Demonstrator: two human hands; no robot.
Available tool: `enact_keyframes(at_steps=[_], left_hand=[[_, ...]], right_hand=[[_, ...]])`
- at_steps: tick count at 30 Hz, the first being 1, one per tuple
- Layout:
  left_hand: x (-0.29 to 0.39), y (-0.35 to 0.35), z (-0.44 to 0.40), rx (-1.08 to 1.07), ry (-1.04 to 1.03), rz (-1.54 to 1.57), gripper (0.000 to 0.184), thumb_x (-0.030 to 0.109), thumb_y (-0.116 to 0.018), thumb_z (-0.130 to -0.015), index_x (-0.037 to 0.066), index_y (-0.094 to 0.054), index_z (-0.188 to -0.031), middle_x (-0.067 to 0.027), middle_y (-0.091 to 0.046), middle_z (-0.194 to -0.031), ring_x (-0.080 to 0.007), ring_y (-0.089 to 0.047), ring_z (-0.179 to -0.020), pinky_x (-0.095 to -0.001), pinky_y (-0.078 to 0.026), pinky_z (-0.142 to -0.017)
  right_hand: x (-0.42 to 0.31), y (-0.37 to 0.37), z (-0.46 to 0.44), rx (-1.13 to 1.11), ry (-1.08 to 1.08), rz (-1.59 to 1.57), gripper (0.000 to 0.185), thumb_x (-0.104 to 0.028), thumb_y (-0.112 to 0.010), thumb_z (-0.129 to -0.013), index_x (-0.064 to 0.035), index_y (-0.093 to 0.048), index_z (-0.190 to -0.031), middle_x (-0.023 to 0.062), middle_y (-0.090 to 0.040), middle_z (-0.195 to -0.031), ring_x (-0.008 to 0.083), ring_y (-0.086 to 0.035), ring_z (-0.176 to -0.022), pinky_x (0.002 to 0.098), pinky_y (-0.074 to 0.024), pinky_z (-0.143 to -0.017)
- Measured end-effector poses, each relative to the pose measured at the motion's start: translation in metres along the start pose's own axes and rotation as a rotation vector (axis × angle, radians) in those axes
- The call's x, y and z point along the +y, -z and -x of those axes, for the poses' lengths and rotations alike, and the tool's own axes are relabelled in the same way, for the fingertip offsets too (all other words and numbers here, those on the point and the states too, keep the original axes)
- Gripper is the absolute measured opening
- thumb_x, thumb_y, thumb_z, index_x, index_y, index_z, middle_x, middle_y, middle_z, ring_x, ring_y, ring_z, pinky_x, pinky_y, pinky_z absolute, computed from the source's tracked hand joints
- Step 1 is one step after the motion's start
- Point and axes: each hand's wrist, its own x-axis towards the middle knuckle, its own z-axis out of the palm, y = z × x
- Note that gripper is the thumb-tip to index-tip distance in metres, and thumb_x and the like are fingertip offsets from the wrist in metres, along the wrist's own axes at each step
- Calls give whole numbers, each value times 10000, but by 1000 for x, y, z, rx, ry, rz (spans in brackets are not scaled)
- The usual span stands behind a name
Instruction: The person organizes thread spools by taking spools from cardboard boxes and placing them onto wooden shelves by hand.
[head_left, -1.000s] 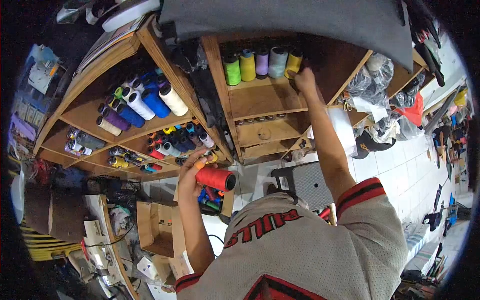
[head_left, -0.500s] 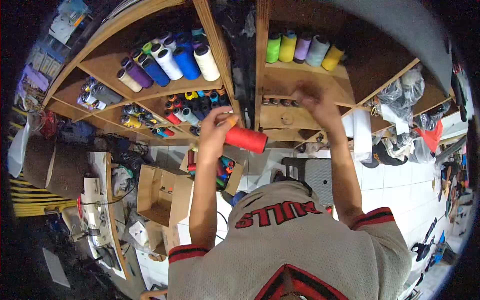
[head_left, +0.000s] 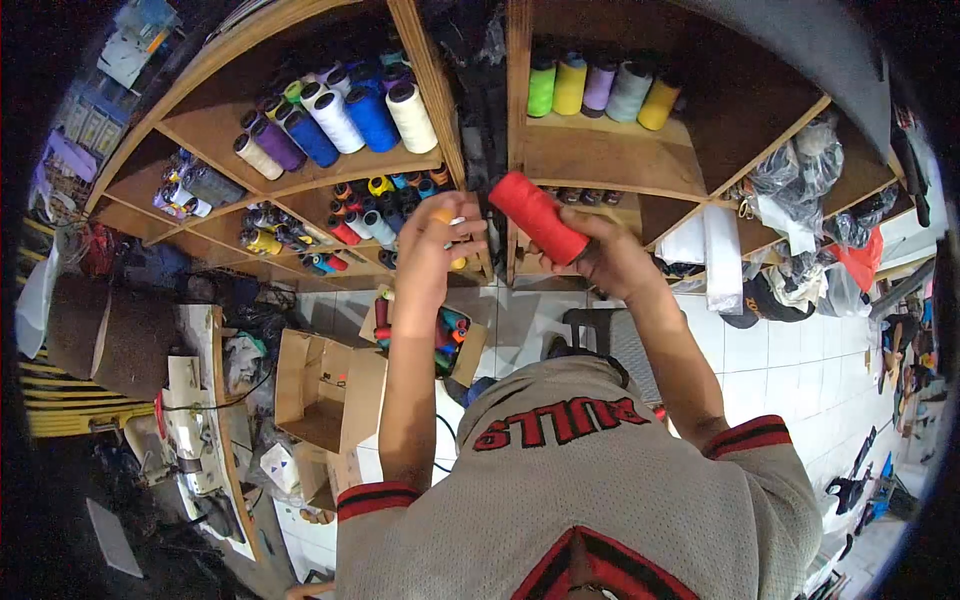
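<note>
My right hand (head_left: 610, 250) grips a red thread spool (head_left: 538, 217) by its lower end, the spool tilted in front of the shelves. To the left of it, my left hand (head_left: 437, 240) is raised with its fingers apart and a small orange thing (head_left: 441, 215) held at the palm, with a thin white piece beside it. Behind the spool, the right shelf (head_left: 610, 160) carries an upright row of thread spools: green, yellow, purple, grey and a golden yellow one (head_left: 660, 101).
The left shelves (head_left: 290, 190) hold many colored spools. Below stand an open cardboard box (head_left: 318, 390) and a box of spools (head_left: 470, 350). A grey stool (head_left: 625, 345) is by my legs. Plastic bags (head_left: 800, 170) fill the right shelves.
The red spool has passed from my left hand to my right hand. My right hand has come down from the golden yellow spool on the shelf. The view has shifted.
</note>
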Motion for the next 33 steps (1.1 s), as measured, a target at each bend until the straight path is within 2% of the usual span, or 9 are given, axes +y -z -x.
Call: enact_keyframes(at_steps=[8,14,15,19,23,25,28,30,33], left_hand=[[-2,-23,7,-189,14,67,345,139,-528,-889,-5,-474,-1197,-123,-597,-1019,-208,-620,-876,-300,-521,-637],[-12,-25,7,-157,23,-53,328,106,-549,-881,1,-496,-1187,-71,-595,-852,-152,-612,-732,-262,-509,-610],[-14,-23,7,-152,40,-67,323,104,-550,-880,3,-500,-1183,-64,-588,-836,-150,-611,-730,-259,-507,-609],[-20,-19,12,-112,79,-40,285,96,-554,-876,15,-529,-1148,-48,-564,-793,-146,-605,-711,-251,-503,-607],[-32,-19,5,-139,102,-51,266,95,-546,-881,18,-538,-1135,-55,-575,-809,-144,-602,-706,-251,-503,-602],[-36,-22,0,-173,108,-68,280,87,-536,-881,27,-529,-1154,-57,-586,-820,-140,-601,-717,-246,-499,-603],[-42,-33,-3,-204,119,-56,295,74,-525,-878,37,-519,-1171,-55,-592,-825,-139,-600,-733,-251,-497,-606],[-45,-40,-3,-222,123,-74,301,68,-521,-873,38,-517,-1172,-54,-597,-826,-140,-596,-741,-259,-493,-606],[-47,-45,2,-213,173,-106,279,81,-529,-872,38,-528,-1148,-52,-604,-820,-139,-597,-740,-261,-491,-607]], right_hand=[[-3,-1,1,-116,-76,-258,402,-375,-466,-914,-27,-485,-1114,172,-618,-828,225,-604,-632,272,-500,-549],[-2,19,4,-206,-28,-518,490,-386,-473,-907,-4,-435,-1212,204,-566,-1045,252,-594,-866,333,-506,-718],[-1,27,7,-130,122,-486,488,-338,-501,-902,-2,-418,-1246,179,-529,-1145,266,-565,-989,375,-482,-821],[-28,72,5,160,519,-255,467,-225,-601,-858,-4,-432,-1232,125,-544,-1140,251,-567,-1005,391,-470,-863],[-49,161,-26,755,826,344,504,-242,-672,-806,-12,-454,-1198,120,-597,-1072,254,-579,-998,351,-448,-866],[-63,196,-44,983,882,521,573,-249,-723,-755,5,-450,-1191,136,-612,-1044,262,-598,-957,358,-462,-830],[-81,216,-68,1234,711,795,648,-299,-729,-743,35,-434,-1213,195,-591,-1077,285,-580,-1006,368,-451,-865],[-82,230,-90,1338,741,1061,604,-367,-660,-748,86,-450,-1087,297,-594,-947,419,-576,-945,450,-453,-797],[-83,253,-114,1319,561,1123,549,-346,-633,-768,110,-473,-1029,314,-589,-928,442,-571,-926,465,-457,-795]])
